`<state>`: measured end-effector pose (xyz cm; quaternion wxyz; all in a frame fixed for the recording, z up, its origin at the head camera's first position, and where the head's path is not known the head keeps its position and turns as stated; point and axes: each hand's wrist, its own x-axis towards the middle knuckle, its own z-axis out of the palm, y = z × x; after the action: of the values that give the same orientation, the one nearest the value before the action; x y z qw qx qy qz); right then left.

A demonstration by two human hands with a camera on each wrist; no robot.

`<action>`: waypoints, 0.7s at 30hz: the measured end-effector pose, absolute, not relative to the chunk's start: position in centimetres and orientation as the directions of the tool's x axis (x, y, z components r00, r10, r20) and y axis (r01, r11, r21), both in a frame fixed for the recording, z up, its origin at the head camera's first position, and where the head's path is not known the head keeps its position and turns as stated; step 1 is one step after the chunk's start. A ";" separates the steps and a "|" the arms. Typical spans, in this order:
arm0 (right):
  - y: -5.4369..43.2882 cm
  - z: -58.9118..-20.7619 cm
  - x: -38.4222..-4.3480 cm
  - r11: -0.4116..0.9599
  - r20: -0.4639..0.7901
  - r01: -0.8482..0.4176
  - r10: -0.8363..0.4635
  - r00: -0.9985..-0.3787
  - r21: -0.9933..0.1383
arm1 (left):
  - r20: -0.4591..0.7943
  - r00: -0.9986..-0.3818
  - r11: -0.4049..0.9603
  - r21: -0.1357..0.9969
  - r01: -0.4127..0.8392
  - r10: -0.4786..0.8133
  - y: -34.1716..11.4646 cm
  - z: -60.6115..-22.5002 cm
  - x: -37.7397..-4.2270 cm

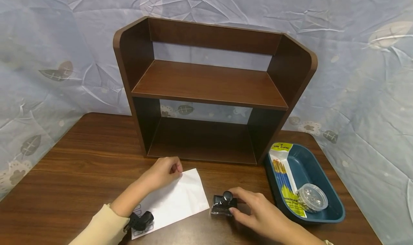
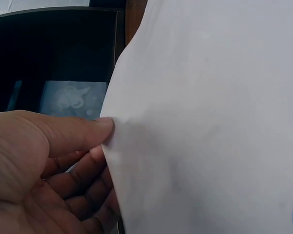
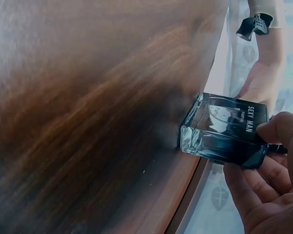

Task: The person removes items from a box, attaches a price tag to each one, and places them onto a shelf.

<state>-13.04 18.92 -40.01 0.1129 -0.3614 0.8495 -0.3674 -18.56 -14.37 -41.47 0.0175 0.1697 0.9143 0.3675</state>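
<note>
My left hand (image 1: 162, 174) pinches the far edge of a white sheet of paper (image 1: 182, 200) between thumb and fingertips. Close up in the left wrist view, the thumb (image 2: 83, 132) lies over the edge of the paper (image 2: 200, 97), and a bit of blue drawn line shows at the right. Small outlined shapes run along the sheet's near-left end. To the right of the paper, my right hand (image 1: 255, 210) grips a dark glass perfume bottle (image 1: 219, 210) with a round black cap. Its label reads "SEXY MAN" on the bottle (image 3: 224, 122), whose clear base faces the tabletop.
A brown two-tier shelf (image 1: 209, 81) stands behind the hands. On the right, a blue tray (image 1: 333, 205) holds a pack of artist brushes (image 1: 284, 177) and a round clear tub (image 1: 313, 197). Patterned cloth (image 1: 64, 58) hangs around the wooden table (image 1: 87, 159).
</note>
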 end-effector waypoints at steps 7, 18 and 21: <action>18.9 -40.3 -13.8 0.440 0.163 -0.594 -0.695 -0.700 -0.673 | 0.160 -0.944 0.683 0.656 0.320 0.288 -14.5 -41.0 -18.7; 18.8 -40.2 -15.0 0.494 0.144 -0.575 -0.664 -0.734 -0.653 | 0.340 -0.916 0.706 0.594 0.386 0.214 -14.0 -38.3 -18.3; 18.7 -40.3 -15.4 0.490 0.167 -0.590 -0.661 -0.731 -0.642 | 0.429 -0.882 0.705 0.564 0.430 0.195 -13.7 -37.4 -18.1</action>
<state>-15.36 18.73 -40.30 0.0508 -0.3629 0.8615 -0.3514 -18.12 -13.72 -37.41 -0.1711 0.1721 0.9073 0.3434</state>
